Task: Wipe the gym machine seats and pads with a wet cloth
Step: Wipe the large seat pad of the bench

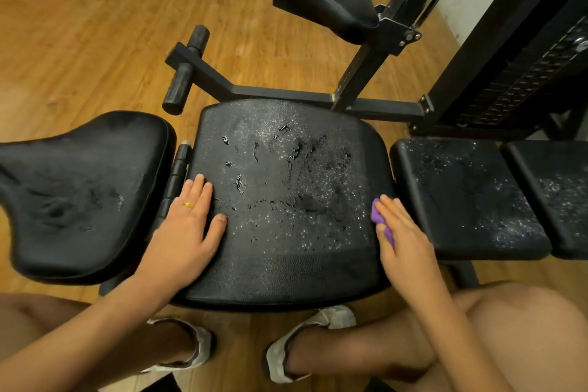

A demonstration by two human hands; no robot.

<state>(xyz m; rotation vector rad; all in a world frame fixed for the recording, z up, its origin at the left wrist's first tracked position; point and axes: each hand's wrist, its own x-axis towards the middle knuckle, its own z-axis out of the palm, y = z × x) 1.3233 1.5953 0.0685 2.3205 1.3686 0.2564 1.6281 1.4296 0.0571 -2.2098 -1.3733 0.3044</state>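
Head view, purple cloth (378,216) pressed under flat right hand (405,234) at wet seat (286,264) edge, left hand (187,227) flat, empty.

Palms down, left hand (191,219) and right hand (404,234) lie flat.

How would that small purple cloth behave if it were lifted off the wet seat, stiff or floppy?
Probably floppy: the purple cloth lies bunched and folded under the flat right hand. Likely light, since it nearly hides beneath that hand. It may glide easily, as the seat is beaded with water droplets.
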